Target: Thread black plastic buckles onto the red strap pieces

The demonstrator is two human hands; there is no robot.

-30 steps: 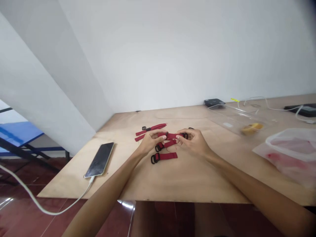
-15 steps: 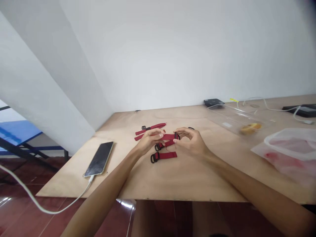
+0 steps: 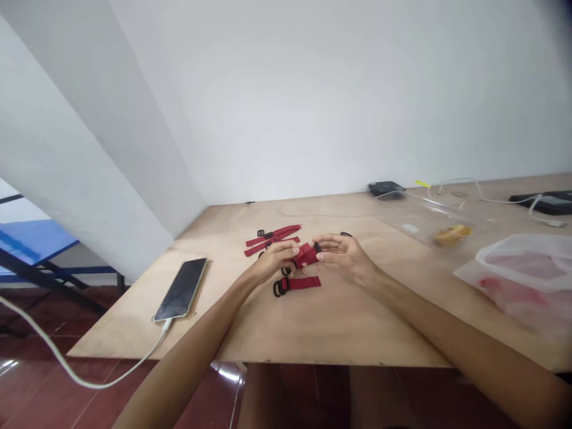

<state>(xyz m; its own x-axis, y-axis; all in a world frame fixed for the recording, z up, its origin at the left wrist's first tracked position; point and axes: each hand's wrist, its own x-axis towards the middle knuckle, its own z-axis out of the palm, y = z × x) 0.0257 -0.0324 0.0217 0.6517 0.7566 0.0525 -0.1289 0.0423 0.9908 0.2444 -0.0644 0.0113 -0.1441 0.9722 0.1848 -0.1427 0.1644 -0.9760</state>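
Note:
My left hand [image 3: 273, 262] pinches one end of a short red webbing strap [image 3: 305, 255] between thumb and fingers. At the strap's other end, the fingers of my right hand [image 3: 343, 257] close on a small black buckle [image 3: 317, 247]. The held strap looks bent between the hands. Just below lies another red strap with black buckles [image 3: 300, 283], flat on the table. Beyond my left hand are more red straps with black fittings [image 3: 273, 236], partly covered by the fingers. A small black piece [image 3: 345, 234] shows behind my right hand.
A phone [image 3: 181, 289] with a white cable lies left on the wooden table [image 3: 313, 333]. To the right are a clear plastic container [image 3: 411, 214] with an orange-yellow item, a translucent bag [image 3: 522, 274] and a black device with a cable [image 3: 545, 202]. Another black box [image 3: 386, 189] sits by the wall.
The held strap has gone from stretched nearly flat between my hands to bent, and its buckle has turned. Both hands stay in nearly the same place.

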